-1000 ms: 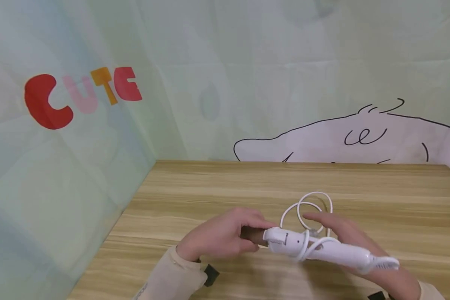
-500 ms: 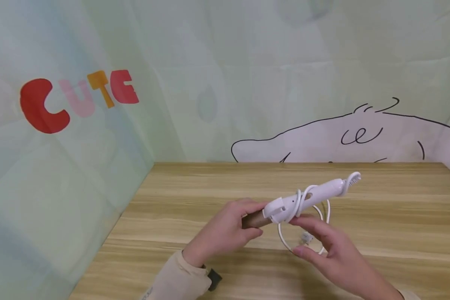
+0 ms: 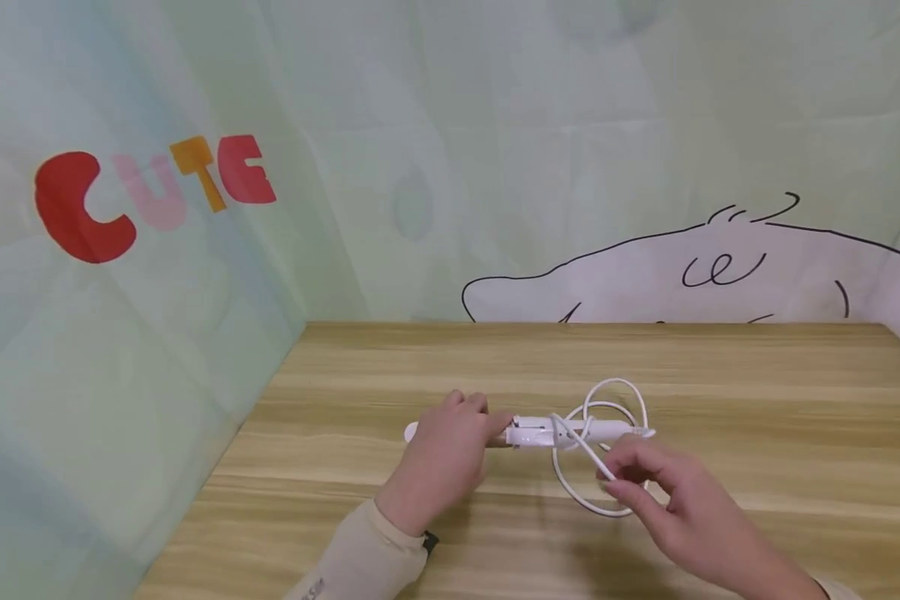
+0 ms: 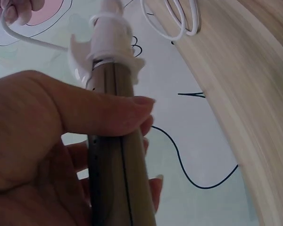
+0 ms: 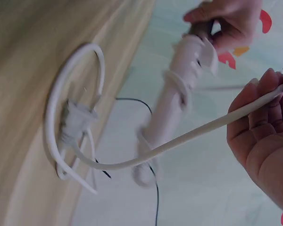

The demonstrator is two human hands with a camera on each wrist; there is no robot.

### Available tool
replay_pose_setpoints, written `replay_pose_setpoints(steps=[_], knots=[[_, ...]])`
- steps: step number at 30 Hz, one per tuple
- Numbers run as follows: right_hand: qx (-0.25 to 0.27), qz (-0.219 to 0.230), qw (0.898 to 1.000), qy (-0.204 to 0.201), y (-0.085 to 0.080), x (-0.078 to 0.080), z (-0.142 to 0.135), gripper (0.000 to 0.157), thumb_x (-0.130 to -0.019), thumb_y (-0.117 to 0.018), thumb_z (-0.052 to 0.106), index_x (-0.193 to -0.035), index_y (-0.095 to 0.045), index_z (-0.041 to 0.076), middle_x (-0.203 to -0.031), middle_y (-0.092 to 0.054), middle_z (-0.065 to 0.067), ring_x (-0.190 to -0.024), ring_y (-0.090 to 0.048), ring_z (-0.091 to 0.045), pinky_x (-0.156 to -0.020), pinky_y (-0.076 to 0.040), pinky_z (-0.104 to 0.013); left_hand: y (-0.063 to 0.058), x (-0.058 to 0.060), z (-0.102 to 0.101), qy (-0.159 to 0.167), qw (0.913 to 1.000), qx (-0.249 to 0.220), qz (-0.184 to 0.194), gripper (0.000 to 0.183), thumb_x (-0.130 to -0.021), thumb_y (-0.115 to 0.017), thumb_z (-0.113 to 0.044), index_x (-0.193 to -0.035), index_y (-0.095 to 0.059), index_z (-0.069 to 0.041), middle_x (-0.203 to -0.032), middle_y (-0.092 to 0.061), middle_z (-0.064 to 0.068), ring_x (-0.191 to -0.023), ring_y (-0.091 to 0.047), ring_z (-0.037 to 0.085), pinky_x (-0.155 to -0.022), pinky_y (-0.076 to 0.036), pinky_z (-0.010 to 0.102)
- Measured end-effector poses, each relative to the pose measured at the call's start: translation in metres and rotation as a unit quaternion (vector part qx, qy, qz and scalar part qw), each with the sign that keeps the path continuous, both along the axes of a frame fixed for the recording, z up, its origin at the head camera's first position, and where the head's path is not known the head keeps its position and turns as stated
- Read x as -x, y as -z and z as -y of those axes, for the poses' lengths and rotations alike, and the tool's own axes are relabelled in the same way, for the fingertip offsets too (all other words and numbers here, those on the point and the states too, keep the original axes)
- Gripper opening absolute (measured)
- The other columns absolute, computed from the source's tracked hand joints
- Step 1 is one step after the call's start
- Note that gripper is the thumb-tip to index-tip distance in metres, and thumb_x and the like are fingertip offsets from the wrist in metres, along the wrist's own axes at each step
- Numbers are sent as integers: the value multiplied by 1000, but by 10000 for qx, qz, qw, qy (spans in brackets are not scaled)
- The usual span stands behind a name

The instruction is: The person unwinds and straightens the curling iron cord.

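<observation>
A curling iron [image 3: 531, 436] with a white handle and a brownish metal barrel [image 4: 120, 179] is held above the table, lying crosswise in the head view. My left hand [image 3: 444, 450] grips the barrel, thumb across it and fingers behind, as the left wrist view shows. The white power cord [image 3: 592, 457] is wound around the handle. Between thumb and fingertips, my right hand [image 3: 686, 504] pinches a stretch of this cord, just to the right of the handle. In the right wrist view, the plug [image 5: 78, 121] hangs beside a loose loop of cord.
A wood-grain table [image 3: 390, 367] spreads beneath both hands. Behind it and to the left hang pale green sheets [image 3: 435, 167], one with coloured letters [image 3: 82, 208] and one with a line-drawn figure [image 3: 645, 279].
The curling iron has swung from tilted, handle end up, to nearly level. My right hand, earlier open beside the handle, has taken hold of the cord. My left hand has turned with the barrel.
</observation>
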State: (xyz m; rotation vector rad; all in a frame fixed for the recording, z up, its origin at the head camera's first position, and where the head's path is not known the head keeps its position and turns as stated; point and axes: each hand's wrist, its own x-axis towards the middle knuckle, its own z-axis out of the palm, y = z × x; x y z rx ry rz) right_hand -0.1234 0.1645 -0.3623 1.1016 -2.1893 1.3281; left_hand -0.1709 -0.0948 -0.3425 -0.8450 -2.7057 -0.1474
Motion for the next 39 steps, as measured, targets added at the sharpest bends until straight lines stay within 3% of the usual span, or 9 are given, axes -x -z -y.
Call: replay_pose_setpoints(steps=[9, 13, 16, 19, 22, 26, 33, 36, 39], knots=[[-510, -870, 9915, 821, -19, 4, -23, 6, -100, -59, 20, -98, -64, 20, -94, -58, 13, -81, -52, -1, -70, -42, -16, -12, -11, -4, -317, 9967, 483, 578, 42, -76, -76, 2, -108, -75, -26, -87, -63, 1, -77, -54, 21, -56, -43, 36], [-493, -1179, 9883, 829, -22, 9, -30, 24, -103, -51, 31, -96, -67, 14, -93, -60, 9, -81, -54, -1, -72, -43, -15, -18, -19, -6, -354, 9947, 760, 600, 33, -80, -77, -4, -101, -78, -29, -83, -64, -1, -75, -55, 20, -56, -40, 34], [-356, -1542, 9837, 851, -22, 15, -35, 31, -103, -49, 32, -92, -68, 10, -91, -62, 7, -80, -55, -2, -71, -44, -15, -23, -23, -4, -119, 9952, 817, 519, 25, -79, -79, -8, -90, -77, -31, -75, -61, -4, -71, -54, 19, -53, -37, 32], [-219, -1798, 9788, 951, -21, 20, -39, 35, -103, -50, 32, -88, -70, 7, -87, -63, 4, -79, -56, -1, -71, -44, -14, -26, -22, 0, 657, 9931, 770, 590, 29, -72, -80, -2, -78, -74, -30, -66, -54, -9, -63, -51, 14, -52, -36, 29], [-172, -1955, 9749, 1051, -18, 26, -43, 37, -102, -52, 33, -85, -70, 6, -85, -64, 3, -78, -56, -1, -71, -44, -14, -27, -18, 5, 1840, 9735, 665, 1183, 40, -67, -78, 7, -84, -77, -29, -65, -50, -15, -61, -45, 5, -55, -38, 19], [-241, -2095, 9714, 1091, -14, 34, -49, 37, -102, -53, 34, -85, -72, 6, -84, -65, 2, -78, -56, 0, -70, -44, -14, -30, -13, 7, 3301, 9139, 299, 2342, 58, -69, -70, 15, -116, -76, -19, -81, -59, -16, -74, -45, -3, -70, -39, 7], [-708, -2078, 9723, 808, 9, 47, -47, 38, -102, -51, 38, -87, -74, 11, -91, -67, 4, -81, -60, -6, -74, -46, -14, -42, -14, 9, 4389, 8273, -1334, 3244, 49, -76, -68, 16, -122, -69, 0, -100, -64, 1, -89, -49, -2, -78, -48, 15], [-1015, -1935, 9745, 517, 23, 51, -41, 20, -97, -64, 27, -88, -74, 12, -92, -67, 3, -82, -62, -11, -78, -47, -15, -43, -17, 9, 4217, 8275, -2059, 3081, 45, -80, -72, 11, -124, -67, 2, -106, -65, 5, -94, -54, 1, -80, -51, 21], [-1768, -1958, 9603, 904, 37, 50, -37, 9, -81, -75, 13, -83, -68, 8, -83, -62, 2, -76, -57, -9, -76, -43, -14, -42, -20, 9, 3662, 8594, -2372, 2665, 48, -80, -75, 6, -127, -66, -2, -110, -66, 3, -95, -56, 3, -82, -50, 22]])
